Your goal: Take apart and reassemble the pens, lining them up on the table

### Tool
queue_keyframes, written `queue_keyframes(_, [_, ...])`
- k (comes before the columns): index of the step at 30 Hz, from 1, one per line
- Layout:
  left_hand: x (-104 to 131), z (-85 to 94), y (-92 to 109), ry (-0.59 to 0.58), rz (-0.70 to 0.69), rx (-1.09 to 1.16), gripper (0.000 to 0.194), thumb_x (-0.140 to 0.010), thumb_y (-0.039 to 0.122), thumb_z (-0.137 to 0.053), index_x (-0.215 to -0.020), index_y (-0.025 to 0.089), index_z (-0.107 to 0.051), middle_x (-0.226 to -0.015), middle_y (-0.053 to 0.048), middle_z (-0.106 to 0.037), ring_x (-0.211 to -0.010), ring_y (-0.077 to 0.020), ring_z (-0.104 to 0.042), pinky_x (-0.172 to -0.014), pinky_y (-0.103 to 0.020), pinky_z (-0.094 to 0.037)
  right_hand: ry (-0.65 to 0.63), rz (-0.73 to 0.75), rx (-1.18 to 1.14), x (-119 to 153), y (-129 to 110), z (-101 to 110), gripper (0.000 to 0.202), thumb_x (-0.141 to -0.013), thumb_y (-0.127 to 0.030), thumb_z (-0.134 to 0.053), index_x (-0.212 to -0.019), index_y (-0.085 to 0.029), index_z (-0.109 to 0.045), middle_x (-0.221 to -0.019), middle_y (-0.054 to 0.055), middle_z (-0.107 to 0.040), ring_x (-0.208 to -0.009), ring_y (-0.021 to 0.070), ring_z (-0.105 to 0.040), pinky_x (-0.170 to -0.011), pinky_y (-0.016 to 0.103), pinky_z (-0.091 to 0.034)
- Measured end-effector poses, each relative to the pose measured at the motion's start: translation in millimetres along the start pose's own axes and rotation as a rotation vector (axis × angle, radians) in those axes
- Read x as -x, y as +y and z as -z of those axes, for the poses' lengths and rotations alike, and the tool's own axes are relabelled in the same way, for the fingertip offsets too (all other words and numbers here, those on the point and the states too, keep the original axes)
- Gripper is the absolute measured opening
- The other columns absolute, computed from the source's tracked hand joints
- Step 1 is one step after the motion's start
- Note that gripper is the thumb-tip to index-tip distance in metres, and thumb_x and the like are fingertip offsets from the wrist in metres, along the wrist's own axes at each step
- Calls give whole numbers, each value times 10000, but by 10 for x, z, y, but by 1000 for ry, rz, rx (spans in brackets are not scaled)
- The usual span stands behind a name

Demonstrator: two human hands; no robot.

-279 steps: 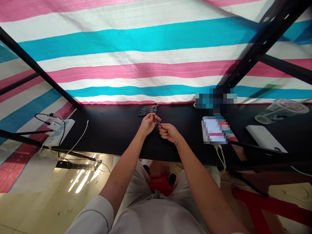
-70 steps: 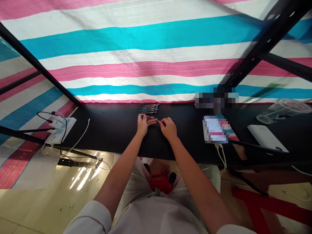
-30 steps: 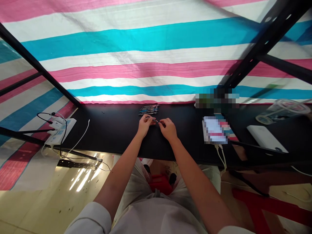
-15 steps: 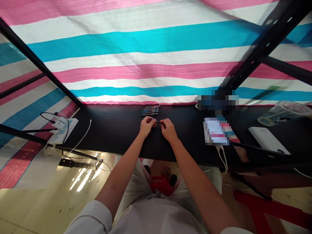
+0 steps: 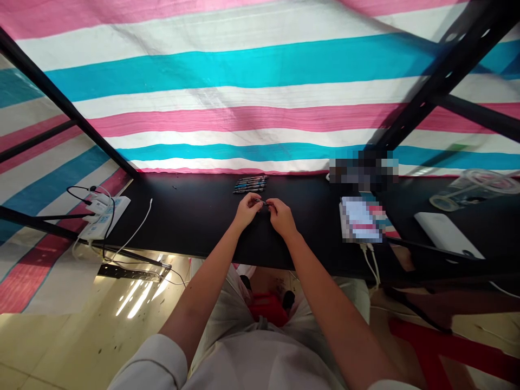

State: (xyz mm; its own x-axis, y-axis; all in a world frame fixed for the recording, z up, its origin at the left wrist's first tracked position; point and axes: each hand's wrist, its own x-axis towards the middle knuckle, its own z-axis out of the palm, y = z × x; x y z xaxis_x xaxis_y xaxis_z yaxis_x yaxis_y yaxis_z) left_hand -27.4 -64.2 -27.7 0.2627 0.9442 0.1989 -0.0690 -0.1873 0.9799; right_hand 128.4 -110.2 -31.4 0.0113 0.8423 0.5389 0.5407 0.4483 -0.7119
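In the head view my left hand and my right hand are close together over the black table. Both have thumb and fingers pinched on a thin, dark pen, one hand at each end. Only a short piece of it shows between my fingertips; the rest is covered by them. Just beyond my hands lies a row of several pens, side by side, with dark, blue and whitish parts.
At the left end, a white power strip carries plugs and cables. To the right are a blurred-out phone-like device with white cables, a white power bank and a clear container. A striped sheet hangs behind, with black frame posts.
My hands have come slightly closer together, the left one shifting a little to the right. Less of the pen shows between them. The row of pens has not moved.
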Motion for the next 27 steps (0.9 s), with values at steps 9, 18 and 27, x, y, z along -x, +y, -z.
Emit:
queue_keyframes(9, [47, -18, 54, 158, -27, -340, 197, -866, 369, -655, -834, 179, -615, -751, 3, -600, -698, -127, -527, -682, -258, -406, -15, 2, 15, 1, -18, 15, 255, -905, -166, -430, -1042, -191, -643, -1022, 111, -688, -939, 247, -647, -878, 403, -526])
queue_keyframes(18, [39, -42, 45, 178, -34, -218, 189, -867, 322, -647, -982, 187, -581, -921, -35, -630, -846, -150, -605, -807, -278, -464, -20, -13, 10, 8, -7, -4, 251, -906, -173, -436, -1047, -194, -642, -1023, 111, -694, -919, 246, -660, -854, 399, -536])
queue_keyframes(27, [35, -10, 38, 54, -88, -274, 78, -837, 164, -591, -911, 188, -589, -894, -16, -625, -766, -130, -563, -760, -266, -451, -34, -39, 10, 11, 13, -12, 251, -900, -170, -431, -1047, -189, -634, -1009, 110, -701, -890, 248, -670, -836, 403, -538])
